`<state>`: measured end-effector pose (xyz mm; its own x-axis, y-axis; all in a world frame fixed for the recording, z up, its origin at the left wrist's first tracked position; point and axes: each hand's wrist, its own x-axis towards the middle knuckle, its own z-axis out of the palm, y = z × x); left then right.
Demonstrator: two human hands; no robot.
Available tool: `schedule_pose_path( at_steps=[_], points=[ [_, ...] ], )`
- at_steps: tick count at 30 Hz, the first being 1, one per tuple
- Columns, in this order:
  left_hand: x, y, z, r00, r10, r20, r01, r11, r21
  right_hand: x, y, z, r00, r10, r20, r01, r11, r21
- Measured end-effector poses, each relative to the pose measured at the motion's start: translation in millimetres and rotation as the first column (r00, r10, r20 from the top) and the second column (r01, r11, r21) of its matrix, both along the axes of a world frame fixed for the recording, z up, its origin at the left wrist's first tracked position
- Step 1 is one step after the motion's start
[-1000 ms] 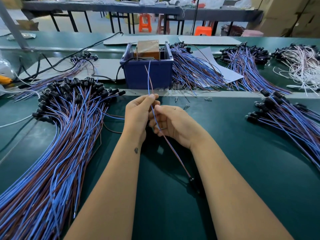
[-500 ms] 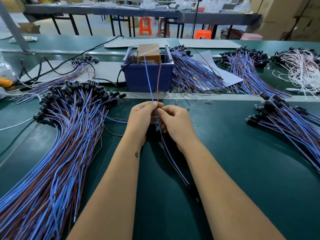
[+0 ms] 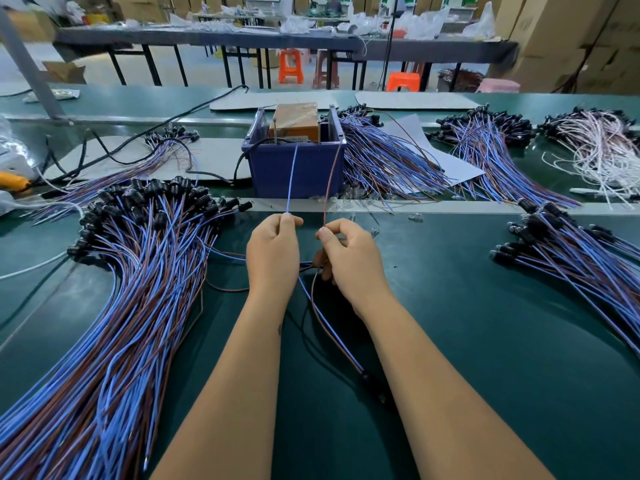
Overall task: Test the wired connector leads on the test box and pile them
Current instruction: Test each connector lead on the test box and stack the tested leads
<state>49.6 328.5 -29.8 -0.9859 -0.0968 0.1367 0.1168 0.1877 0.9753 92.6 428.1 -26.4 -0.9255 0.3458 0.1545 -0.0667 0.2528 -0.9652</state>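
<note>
Pinch grips on both sides: left hand (image 3: 273, 252) nipping the blue wire (image 3: 292, 178) between thumb and forefinger, right hand (image 3: 349, 258) nipping the brown wire (image 3: 331, 183) the same way, remaining fingers curled under. Both wires rising from the fingertips toward the blue bin (image 3: 294, 168), tips spread apart and nearly level with its near rim. Behind the hands, same two wires running back between the forearms to a dark connector (image 3: 372, 382) lying on the green belt (image 3: 485, 323), well short of the bin.

Probably the moment just ahead of contact with the test box (image 3: 298, 124) sitting inside the bin. Worth keeping the pinch close to the bare ends, so thin wire does not flop or bow on touching. Worth holding the tips apart as now, one per contact, never crossing. Exact contact points inside the bin hard to make out from here; two upright pins seemingly at the box front. Slack toward the connector best left loose, no tugging.

Left of the bin, large tested-looking pile (image 3: 114, 306) fanned across the belt; right of the bin, another bundle (image 3: 571, 258) waiting.
</note>
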Motion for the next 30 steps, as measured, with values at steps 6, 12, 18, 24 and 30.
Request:
schedule_pose_path(
  at_steps=[6, 12, 18, 24, 30],
  points=[
    [-0.1, 1.4, 1.5, 0.998, 0.013, 0.057, -0.015, 0.999, 0.038, -3.9, 1.7, -1.0, 1.0, -0.017, -0.012, 0.017, 1.0, -0.018],
    [3.2, 1.8, 4.6, 0.999, 0.018, 0.04, -0.022, 0.995, 0.099, -5.4, 0.9, -1.5, 1.0, -0.023, 0.015, 0.024, 0.998, -0.058],
    [-0.5, -2.7, 2.8, 0.999, 0.037, 0.024, -0.039, 0.994, 0.105, -5.0, 0.9, -0.3, 1.0, -0.008, 0.029, 0.01, 0.997, -0.079],
    [-5.7, -5.8, 0.7, 0.998, 0.057, 0.037, -0.061, 0.991, 0.118, -4.0, 2.5, -0.4, 0.999, 0.002, 0.032, 0.0, 0.998, -0.058],
    [-9.5, -8.0, -1.0, 0.996, 0.06, 0.06, -0.068, 0.988, 0.14, -5.4, 3.4, -0.6, 0.999, -0.008, 0.039, 0.01, 0.997, -0.071]
  ],
)
